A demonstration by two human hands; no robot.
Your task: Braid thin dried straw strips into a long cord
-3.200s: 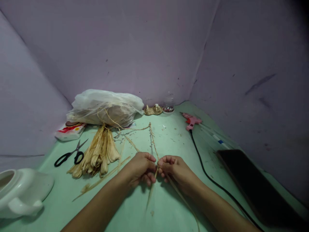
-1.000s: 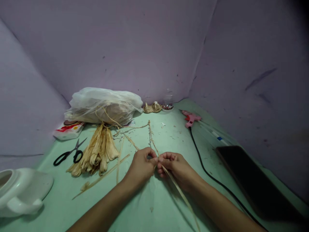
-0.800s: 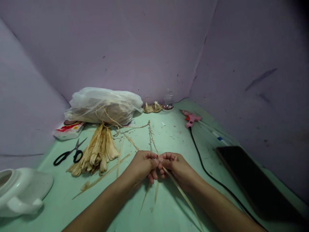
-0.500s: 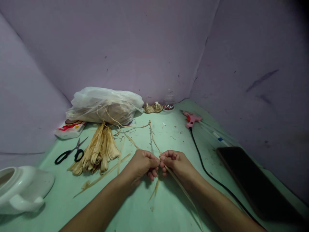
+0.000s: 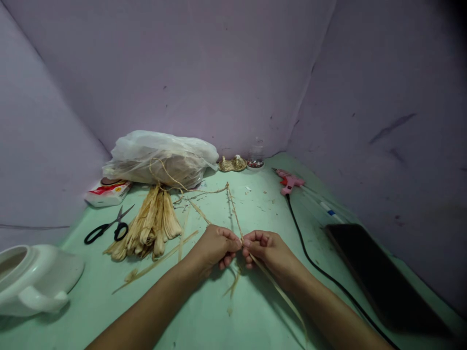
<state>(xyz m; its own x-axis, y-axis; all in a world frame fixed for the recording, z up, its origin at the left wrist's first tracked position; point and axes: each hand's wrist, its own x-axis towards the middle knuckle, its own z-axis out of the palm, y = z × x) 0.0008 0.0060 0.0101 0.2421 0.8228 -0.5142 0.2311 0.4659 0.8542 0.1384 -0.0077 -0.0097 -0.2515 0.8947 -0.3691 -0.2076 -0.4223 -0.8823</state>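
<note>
A thin twisted cord of dry plant fibre [image 5: 234, 211] runs from the middle of the table toward me and ends between my fingertips. My left hand [image 5: 221, 244] pinches it with thumb and forefinger. Close beside, almost touching, my right hand [image 5: 263, 247] pinches the same cord where the strands part. A long flat fibre strip [image 5: 282, 291] trails from under my right hand toward the table's front. Short loose fibre ends [image 5: 235, 282] hang below my left hand. The exact grip point is partly hidden by the fingers.
On the left are a bundle of dried fibre strips [image 5: 149, 226], black-handled scissors [image 5: 109, 228], a white ceramic vessel [image 5: 40, 282] and a plastic bag [image 5: 164, 158]. A small woven piece [image 5: 232, 165] sits at the back. Rightward lie a pink glue gun [image 5: 290, 182] and a dark phone [image 5: 383, 277].
The cord between the far end and my fingers looks straighter and tauter. Both hands stay pinched close together, with small finger shifts. The view has tilted slightly.
</note>
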